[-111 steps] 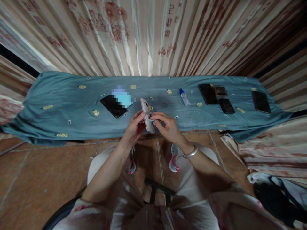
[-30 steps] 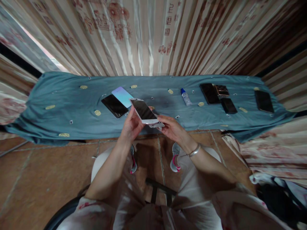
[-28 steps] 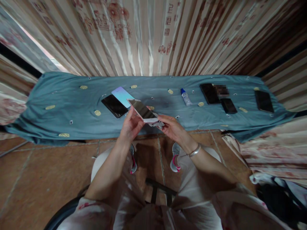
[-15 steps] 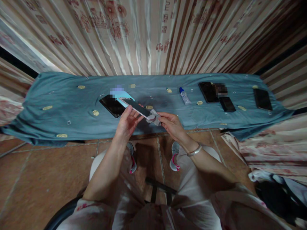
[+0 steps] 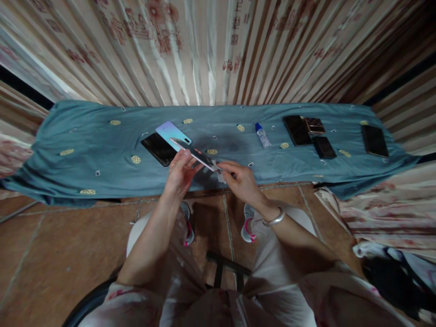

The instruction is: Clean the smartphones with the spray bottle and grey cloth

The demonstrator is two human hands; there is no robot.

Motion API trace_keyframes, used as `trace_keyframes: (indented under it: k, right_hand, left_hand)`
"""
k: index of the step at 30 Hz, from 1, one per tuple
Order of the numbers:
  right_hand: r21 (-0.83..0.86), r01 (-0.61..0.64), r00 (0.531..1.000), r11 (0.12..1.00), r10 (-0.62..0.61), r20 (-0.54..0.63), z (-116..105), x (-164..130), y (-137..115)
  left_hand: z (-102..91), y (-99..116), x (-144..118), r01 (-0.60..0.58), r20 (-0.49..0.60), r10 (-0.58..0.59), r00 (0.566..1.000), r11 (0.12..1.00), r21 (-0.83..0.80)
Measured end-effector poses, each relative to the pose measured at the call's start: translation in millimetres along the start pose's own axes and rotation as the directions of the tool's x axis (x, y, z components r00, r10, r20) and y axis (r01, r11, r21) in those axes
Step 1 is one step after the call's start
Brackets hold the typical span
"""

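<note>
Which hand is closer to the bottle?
Right. The right hand is left of the bottle, on its near side; the left hand is farther left, also on the near side.

Bench [image 5: 102,145] runs left to right, curtain [image 5: 204,59] behind its far edge, floor [image 5: 85,236] on near side. Held phone [image 5: 195,155] above bench, left of centre, between left hand [image 5: 179,175] and right hand [image 5: 245,179]; cloth scrap [image 5: 221,177] at its right end. On bench, left: lower phone [image 5: 158,150], upper phone [image 5: 170,131] just beside, far-right of it. Right of centre: bottle [image 5: 262,136]. Further right: flat item [image 5: 297,131], small case [image 5: 314,125] just right, block [image 5: 324,147] nearer. Right end: tablet [image 5: 374,140].
</note>
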State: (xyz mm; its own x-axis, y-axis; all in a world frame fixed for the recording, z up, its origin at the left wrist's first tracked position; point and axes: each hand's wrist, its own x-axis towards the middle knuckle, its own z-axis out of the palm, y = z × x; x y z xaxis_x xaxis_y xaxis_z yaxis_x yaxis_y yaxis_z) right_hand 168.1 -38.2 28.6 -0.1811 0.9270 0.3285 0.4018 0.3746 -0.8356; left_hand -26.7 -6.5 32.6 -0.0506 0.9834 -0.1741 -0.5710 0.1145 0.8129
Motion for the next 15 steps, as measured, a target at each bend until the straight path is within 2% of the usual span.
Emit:
trace_keyframes:
  k: [9,15]
  right_hand:
    - [0.037,0.095,0.995,0.995,-0.096,0.012,-4,-4,-15]
    - [-0.018,0.171,0.985,0.985,-0.171,0.007,-5,-8,-21]
  left_hand:
    - [-0.9,-2,2,-0.001,-0.067,0.0,0.998,1.0,-0.006]
    - [0.5,-4,4,0.092,-0.078,-0.097,0.992,0.993,-0.069]
